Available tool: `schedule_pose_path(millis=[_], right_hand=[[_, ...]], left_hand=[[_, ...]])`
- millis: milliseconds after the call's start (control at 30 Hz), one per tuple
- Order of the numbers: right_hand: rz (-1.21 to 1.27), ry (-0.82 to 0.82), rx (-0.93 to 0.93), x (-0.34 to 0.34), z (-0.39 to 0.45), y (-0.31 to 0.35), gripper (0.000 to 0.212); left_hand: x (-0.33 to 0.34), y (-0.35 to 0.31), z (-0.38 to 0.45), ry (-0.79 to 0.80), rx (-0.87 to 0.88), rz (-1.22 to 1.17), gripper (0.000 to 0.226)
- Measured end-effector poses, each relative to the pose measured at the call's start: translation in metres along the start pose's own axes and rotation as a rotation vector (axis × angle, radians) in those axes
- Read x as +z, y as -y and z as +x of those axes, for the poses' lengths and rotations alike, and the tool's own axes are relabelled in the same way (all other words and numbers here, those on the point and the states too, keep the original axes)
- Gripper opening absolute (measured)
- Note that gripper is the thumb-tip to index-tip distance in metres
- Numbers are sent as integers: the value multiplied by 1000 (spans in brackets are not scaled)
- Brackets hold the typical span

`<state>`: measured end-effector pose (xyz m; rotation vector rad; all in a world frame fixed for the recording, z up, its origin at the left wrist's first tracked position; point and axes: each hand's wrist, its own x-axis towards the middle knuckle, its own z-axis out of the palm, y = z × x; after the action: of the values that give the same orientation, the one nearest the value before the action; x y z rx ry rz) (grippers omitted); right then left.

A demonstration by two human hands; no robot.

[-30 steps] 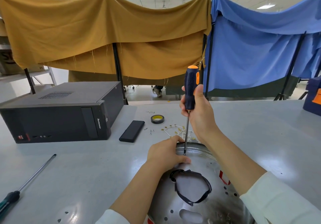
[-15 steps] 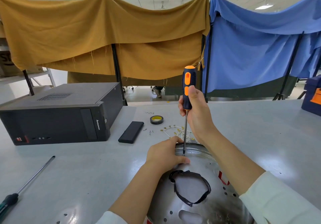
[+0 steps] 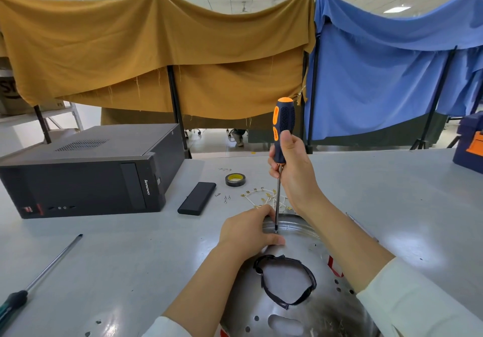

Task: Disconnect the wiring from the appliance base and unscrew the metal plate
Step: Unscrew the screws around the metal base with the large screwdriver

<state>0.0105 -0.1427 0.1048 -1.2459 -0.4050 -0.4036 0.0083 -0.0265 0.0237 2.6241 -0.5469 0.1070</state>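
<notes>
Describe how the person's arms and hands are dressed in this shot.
Both hands, left hand and right hand, are bare, with no gloves, rings or watch visible. Each arm wears a pale cream long sleeve pushed up, leaving the forearms uncovered: left sleeve, right sleeve.

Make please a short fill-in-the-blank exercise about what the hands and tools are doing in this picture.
1. The right hand grips the ____ handle of the screwdriver.
2. The left hand rests on the round ____ plate.
3. A second screwdriver lies on the table, to the person's ____.

Answers: orange and black; metal; left
</notes>
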Motion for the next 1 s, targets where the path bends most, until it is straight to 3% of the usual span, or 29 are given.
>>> schedule_pose_path(millis=[233,400,633,800,1000], right_hand=[[-8,-81,-5,4,0,-7,16],[21,-31,1,6,-3,-10,42],[-6,-69,-22,1,-6,-16,14],[38,-19,0,1,-8,-17,31],[-10,-58,-1,-4,-6,-20,16]], left_hand=[[3,2,2,2,17,48,34],[5,3,4,0,13,42,33],[6,5,5,-15,41,80,19],[7,5,6,-27,50,90,11],[8,6,7,-37,51,98,11]])
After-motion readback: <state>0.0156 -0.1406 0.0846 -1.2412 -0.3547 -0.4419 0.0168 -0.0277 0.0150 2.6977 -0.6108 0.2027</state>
